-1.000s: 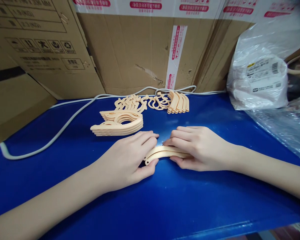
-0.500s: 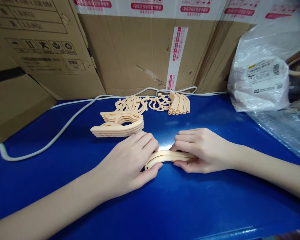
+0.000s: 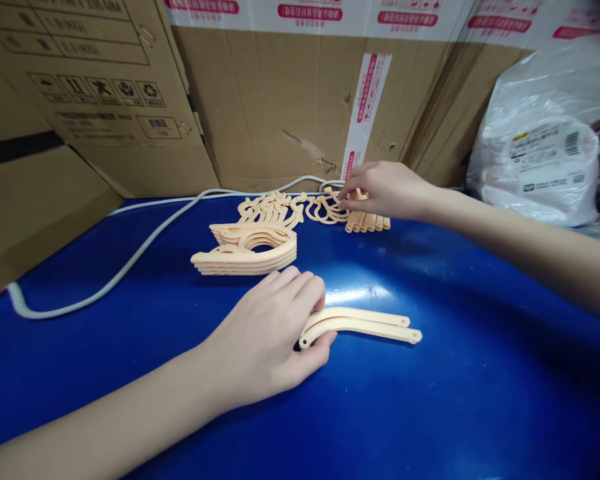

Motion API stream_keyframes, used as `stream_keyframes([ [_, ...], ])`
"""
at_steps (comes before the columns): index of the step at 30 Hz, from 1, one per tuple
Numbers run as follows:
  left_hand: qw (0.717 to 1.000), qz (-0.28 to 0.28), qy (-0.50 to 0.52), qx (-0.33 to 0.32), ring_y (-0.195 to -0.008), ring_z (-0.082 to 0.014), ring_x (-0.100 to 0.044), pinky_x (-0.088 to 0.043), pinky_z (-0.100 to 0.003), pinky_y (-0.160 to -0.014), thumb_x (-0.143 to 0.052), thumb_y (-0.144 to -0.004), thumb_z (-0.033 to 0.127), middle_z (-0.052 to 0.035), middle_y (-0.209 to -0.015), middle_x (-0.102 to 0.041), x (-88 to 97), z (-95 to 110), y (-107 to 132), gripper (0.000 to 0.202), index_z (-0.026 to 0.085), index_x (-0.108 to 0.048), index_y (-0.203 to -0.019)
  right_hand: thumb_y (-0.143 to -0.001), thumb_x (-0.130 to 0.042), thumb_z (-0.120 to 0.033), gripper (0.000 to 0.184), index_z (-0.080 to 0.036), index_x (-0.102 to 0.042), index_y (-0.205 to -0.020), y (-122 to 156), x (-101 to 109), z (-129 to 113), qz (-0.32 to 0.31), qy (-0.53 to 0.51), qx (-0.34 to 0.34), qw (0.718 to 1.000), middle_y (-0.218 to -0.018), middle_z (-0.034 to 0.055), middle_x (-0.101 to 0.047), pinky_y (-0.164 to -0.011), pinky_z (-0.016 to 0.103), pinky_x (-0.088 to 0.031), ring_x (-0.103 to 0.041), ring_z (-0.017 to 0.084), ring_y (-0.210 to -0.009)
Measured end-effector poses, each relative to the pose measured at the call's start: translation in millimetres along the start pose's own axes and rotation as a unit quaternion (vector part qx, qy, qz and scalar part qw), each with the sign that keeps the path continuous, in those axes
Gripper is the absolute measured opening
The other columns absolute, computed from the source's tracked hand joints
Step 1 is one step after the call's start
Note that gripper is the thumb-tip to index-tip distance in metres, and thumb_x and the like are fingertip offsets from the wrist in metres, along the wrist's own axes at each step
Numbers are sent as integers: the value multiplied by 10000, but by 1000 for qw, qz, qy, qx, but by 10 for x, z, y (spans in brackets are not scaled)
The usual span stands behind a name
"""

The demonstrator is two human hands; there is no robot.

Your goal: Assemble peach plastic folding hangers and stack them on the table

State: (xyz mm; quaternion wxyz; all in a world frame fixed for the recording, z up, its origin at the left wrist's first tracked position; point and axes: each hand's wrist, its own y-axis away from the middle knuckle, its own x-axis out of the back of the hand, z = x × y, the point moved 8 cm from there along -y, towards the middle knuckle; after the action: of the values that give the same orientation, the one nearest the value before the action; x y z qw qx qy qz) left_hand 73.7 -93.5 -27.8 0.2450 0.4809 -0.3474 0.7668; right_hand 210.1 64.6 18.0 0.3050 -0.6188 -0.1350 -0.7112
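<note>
Two curved cream plastic arms [image 3: 365, 325], like those of a folding hanger, lie side by side with small holes at their ends. My left hand [image 3: 280, 327] is closed on their left ends, thumb at the front and fingers behind. At the back of the table, my right hand [image 3: 385, 190] bends its fingers down over a loose pile of cream plastic hooks [image 3: 325, 208]. Its thumb and fingertips close on a hook at the pile's right edge. Beneath that hand, a row of more curved arms [image 3: 367, 222] is partly hidden.
A stack of cream hanger pieces [image 3: 250, 260] sits beyond my left hand, with S-shaped pieces [image 3: 270, 208] behind it. A white cable [image 3: 145, 247] runs along the left and back of the blue table [image 3: 380, 413]. Cardboard boxes [image 3: 280, 100] and a plastic-wrapped roll [image 3: 545, 167] stand behind.
My right hand has let go of the two arms' right ends and moved back to the hooks. My left hand still grips the arms. The view has shifted slightly.
</note>
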Motion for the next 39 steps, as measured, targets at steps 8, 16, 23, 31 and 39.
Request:
stream_keyframes([
  [8, 1000, -13, 2, -4, -741, -196, -472, -341, -341, -658, -564, -930, 311, -6, -816, -548, 11, -69, 30, 150, 193, -502, -862, -872, -597, -368, 247, -206, -784, -888, -397, -281, 12, -63, -5, -33, 997, -855, 59, -753, -617, 318, -359, -654, 231, -785],
  [16, 1000, -22, -6, -7, -743, -204, -472, -348, -345, -669, -560, -938, 327, -11, -798, -542, 16, -73, 41, 179, 193, -504, -835, -880, -615, -446, 307, -179, -766, -863, -448, -336, 13, -81, -77, -56, 992, -799, 58, -737, -604, 311, -356, -621, 184, -689],
  [23, 999, -33, 2, -3, -769, -207, -482, -352, -347, -693, -533, -949, 332, -12, -809, -545, -3, -66, 21, 178, 203, -491, -832, -845, -651, -387, 244, -165, -725, -777, -456, -394, -22, -57, -127, -87, 986, -695, 54, -687, -590, 300, -380, -598, 172, -649],
  [31, 999, -33, 0, -5, -768, -209, -481, -346, -349, -692, -522, -958, 331, -18, -819, -546, -3, -68, 36, 184, 201, -489, -833, -828, -631, -310, 210, -138, -728, -755, -451, -262, 54, -6, -221, -95, 971, -629, 45, -637, -589, 313, -432, -557, 171, -631],
  [39, 1000, -30, -2, -9, -758, -206, -477, -347, -345, -686, -527, -957, 321, -15, -805, -544, -2, -42, 14, 177, 197, -497, -834, -851, -662, -240, 180, -116, -665, -721, -159, 239, 93, 75, -366, -134, 918, -622, -15, -535, -588, 274, -322, -417, 80, -611],
])
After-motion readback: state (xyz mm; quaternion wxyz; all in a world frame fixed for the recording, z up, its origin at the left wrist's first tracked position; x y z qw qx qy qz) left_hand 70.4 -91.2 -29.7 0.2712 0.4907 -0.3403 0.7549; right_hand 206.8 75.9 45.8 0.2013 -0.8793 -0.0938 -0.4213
